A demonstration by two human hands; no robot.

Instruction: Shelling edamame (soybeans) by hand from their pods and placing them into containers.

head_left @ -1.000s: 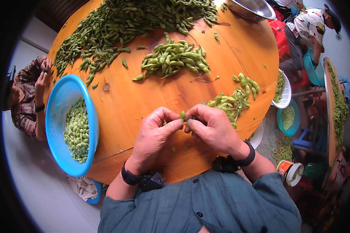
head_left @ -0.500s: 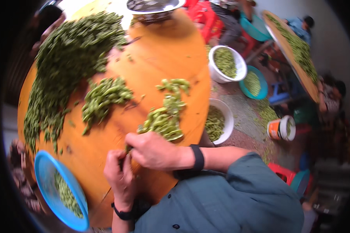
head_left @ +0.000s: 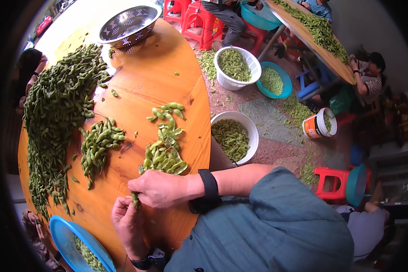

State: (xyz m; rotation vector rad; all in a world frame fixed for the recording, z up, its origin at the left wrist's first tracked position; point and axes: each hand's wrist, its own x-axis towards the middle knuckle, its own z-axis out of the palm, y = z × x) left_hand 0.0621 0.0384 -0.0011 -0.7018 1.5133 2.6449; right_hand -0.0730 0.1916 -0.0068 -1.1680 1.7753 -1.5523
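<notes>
A green soybean pod (head_left: pixel 135 197) is pinched between my two hands near the table's front edge. My left hand (head_left: pixel 128 221) has its thumb and fingertips closed on the lower end. From the right, my right hand (head_left: pixel 161 187) grips the upper end, and its fingers hide part of the pod. Just beyond it lie split, pale-green pods (head_left: pixel 164 156) in a loose strip. Left of these sits a small heap of whole pods (head_left: pixel 99 147), and farther left a large pile of pods (head_left: pixel 54 104) covers the wooden table (head_left: pixel 167 59).
A blue basket (head_left: pixel 61 233) with shelled beans stands at the near left, a metal colander (head_left: pixel 127 27) at the far edge. White buckets of pods (head_left: pixel 247 158), a teal basin (head_left: pixel 285 86) and red stools (head_left: pixel 326 181) are on the floor to the right. Other people sit around.
My view has shifted, so the table and hands appear farther left. Both hands stay together on a pod, and the picture is less blurred.
</notes>
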